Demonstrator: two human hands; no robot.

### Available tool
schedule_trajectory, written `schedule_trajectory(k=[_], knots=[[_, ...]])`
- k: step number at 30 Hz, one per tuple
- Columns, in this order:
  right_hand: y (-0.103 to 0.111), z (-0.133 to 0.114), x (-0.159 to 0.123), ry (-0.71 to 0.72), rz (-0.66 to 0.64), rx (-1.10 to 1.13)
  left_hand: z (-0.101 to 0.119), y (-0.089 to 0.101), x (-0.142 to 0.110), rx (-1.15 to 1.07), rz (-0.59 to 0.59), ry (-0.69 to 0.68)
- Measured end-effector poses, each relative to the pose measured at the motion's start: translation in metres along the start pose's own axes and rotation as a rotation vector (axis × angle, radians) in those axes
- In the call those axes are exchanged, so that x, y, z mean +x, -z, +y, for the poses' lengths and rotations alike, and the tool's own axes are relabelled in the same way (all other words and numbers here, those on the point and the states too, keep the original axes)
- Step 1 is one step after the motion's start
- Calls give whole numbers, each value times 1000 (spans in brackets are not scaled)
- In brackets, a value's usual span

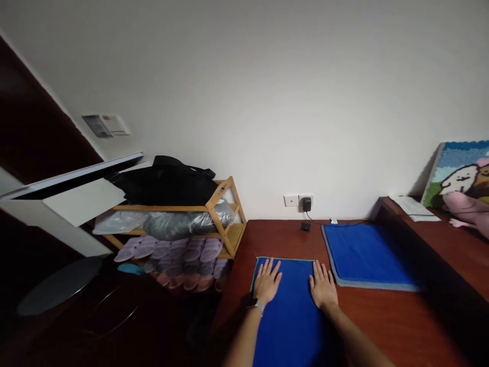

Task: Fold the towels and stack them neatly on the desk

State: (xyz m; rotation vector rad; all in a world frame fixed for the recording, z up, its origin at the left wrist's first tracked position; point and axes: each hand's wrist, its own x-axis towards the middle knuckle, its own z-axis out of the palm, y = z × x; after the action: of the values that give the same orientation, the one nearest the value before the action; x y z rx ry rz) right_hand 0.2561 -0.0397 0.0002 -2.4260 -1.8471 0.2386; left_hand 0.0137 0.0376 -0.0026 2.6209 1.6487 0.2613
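A blue cloth point(292, 311) with a thin green edge lies flat on the reddish-brown wooden table point(382, 321). My left hand point(267, 281) rests palm down near its far left corner, fingers spread; a watch point(255, 304) is on that wrist. Near the far right corner, my right hand point(323, 286) also presses flat, its fingers stretched forward. The near end of the cloth runs out of the bottom of the view. To the right lies a second blue cloth point(369, 255), with a grey layer showing along its left and near edges.
A black charger point(306, 204) is plugged into the wall, and a small black object point(305, 227) sits at the table's back. Left stands a wooden rack point(229, 224) with slippers and bags. A raised ledge point(458, 244) on the right bears papers, a pink toy and a picture.
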Motion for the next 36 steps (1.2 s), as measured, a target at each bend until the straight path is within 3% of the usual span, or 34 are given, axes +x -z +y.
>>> schedule_trajectory(k=[4, 13, 16, 19, 22, 24, 26, 32, 36], knots=[[6, -2, 5, 32, -21, -45, -32, 4, -6, 26, 13, 46], [-1, 4, 14, 30, -5, 24, -37, 3, 2, 31, 40, 31], [-2, 5, 14, 26, -4, 35, -17, 6, 5, 20, 82, 34], [-1, 5, 14, 24, 1, 25, 31, 3, 8, -46, 137, -85], [-1, 4, 14, 26, 3, 12, 77, -8, 11, -124, 104, -208], [0, 5, 13, 27, 2, 11, 84, -14, 11, -146, 73, -195], [0, 5, 13, 29, 5, 11, 69, -16, 11, -138, 51, -128], [2, 3, 12, 20, -4, -11, -22, 2, 5, -20, 6, 128], [3, 2, 11, 19, -6, -27, -43, 8, 6, 12, 23, 140]])
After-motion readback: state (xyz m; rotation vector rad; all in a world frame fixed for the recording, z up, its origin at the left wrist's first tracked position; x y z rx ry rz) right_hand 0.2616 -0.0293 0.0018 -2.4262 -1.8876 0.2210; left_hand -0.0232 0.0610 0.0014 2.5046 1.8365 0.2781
